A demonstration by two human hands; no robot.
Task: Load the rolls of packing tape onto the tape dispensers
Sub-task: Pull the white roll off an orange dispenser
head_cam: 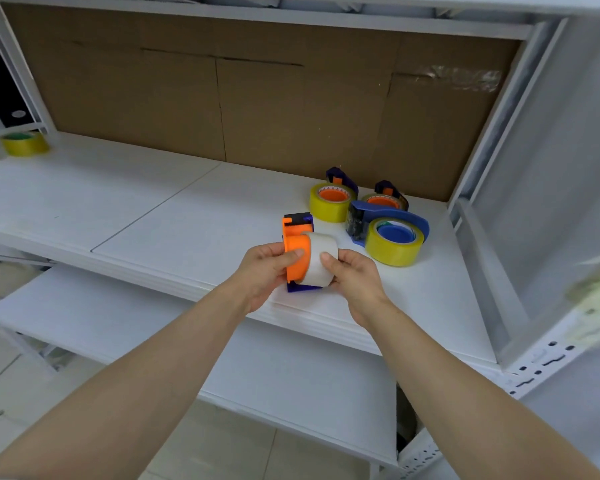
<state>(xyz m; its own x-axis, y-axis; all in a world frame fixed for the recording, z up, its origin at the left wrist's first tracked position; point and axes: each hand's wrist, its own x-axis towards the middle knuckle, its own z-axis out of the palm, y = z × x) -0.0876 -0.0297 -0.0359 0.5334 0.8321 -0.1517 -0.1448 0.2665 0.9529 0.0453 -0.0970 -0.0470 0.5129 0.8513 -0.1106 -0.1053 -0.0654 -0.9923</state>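
Observation:
My left hand [264, 271] grips an orange and dark blue tape dispenser [296, 237] above the front of the white shelf [153, 209]. A white tape roll [321, 259] sits partly on the dispenser's orange hub, with my right hand [355, 275] holding the roll from the right. Behind them stand three loaded dispensers: a yellow roll on an orange hub [331, 202], a second orange-hub dispenser [387, 199] further back, and a large blue dispenser with a yellow roll [394, 240].
A loose yellow roll [25, 143] lies at the far left of the shelf. Brown cardboard [222, 98] lines the back. A white metal upright [492, 220] bounds the right side, and a lower shelf [187, 341] sticks out below.

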